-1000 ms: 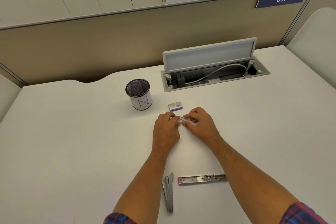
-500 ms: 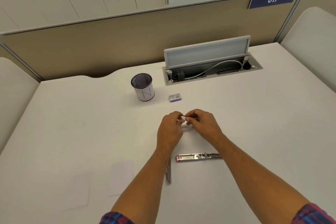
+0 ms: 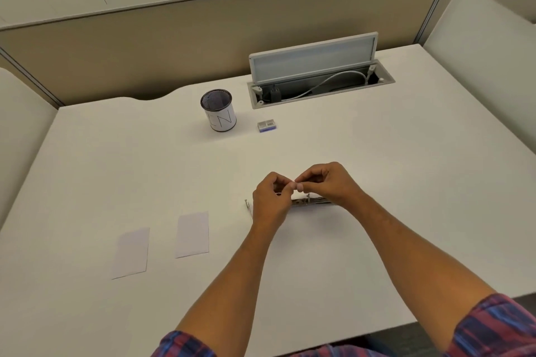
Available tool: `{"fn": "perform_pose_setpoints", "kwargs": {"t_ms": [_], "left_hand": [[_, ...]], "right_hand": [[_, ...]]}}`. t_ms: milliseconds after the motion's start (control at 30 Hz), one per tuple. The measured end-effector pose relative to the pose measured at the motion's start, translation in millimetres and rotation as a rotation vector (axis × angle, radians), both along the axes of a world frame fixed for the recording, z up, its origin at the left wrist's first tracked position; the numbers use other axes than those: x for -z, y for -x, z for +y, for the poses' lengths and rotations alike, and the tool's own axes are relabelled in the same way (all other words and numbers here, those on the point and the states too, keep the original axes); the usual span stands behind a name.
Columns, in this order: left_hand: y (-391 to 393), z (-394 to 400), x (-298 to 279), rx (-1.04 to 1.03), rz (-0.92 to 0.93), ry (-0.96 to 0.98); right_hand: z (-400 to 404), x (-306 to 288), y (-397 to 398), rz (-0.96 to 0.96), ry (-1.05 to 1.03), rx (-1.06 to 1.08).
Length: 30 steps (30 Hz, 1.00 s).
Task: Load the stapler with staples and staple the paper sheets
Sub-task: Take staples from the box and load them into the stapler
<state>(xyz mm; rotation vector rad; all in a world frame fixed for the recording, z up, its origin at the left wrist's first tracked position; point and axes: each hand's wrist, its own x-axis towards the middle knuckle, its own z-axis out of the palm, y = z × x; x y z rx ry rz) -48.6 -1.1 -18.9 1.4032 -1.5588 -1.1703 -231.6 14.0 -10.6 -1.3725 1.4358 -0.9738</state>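
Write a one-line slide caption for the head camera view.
Both hands, left hand and right hand, pinch a staple strip above the opened stapler; two paper sheets wait nearby.

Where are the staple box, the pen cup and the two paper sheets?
staple box [image 3: 267, 126]: head view, top face.
pen cup [image 3: 221, 120]: head view, white side wall.
left sheet [image 3: 132, 252]: head view, middle.
right sheet [image 3: 192, 234]: head view, middle.

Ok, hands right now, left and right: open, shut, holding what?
Left hand: fingers curled, pinching a staple strip.
Right hand: fingertips pinching the same strip's other end.
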Motion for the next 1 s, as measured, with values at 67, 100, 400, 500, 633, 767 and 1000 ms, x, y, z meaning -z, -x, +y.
{"fn": "perform_pose_setpoints", "kwargs": {"t_ms": [67,100,400,500,633,767,1000], "left_hand": [[1.0,2.3,0.0,0.042,-0.011,0.030],[0.8,3.6,0.3,0.071,-0.026,0.059],[-12.0,14.8,25.9,0.541,-0.634,0.508],[-8.1,17.5,25.3,0.548,-0.601,0.558],[-2.7,18.1,20.5,0.555,-0.675,0.607],[1.3,15.9,14.8,0.540,-0.711,0.605],[2.2,19.2,7.9,0.509,-0.651,0.634]], "right_hand": [[5.7,-0.9,4.5,0.015,0.004,0.008],[8.6,-1.0,7.1,0.027,0.013,0.020],[36.5,12.2,31.0,0.032,-0.026,0.254],[42.8,17.9,29.0,0.104,-0.032,0.251],[47.1,20.7,23.6,0.161,-0.007,0.225],[49.7,19.1,24.0,0.192,0.013,0.206],[49.8,10.5,28.1,0.227,0.028,0.156]]}}
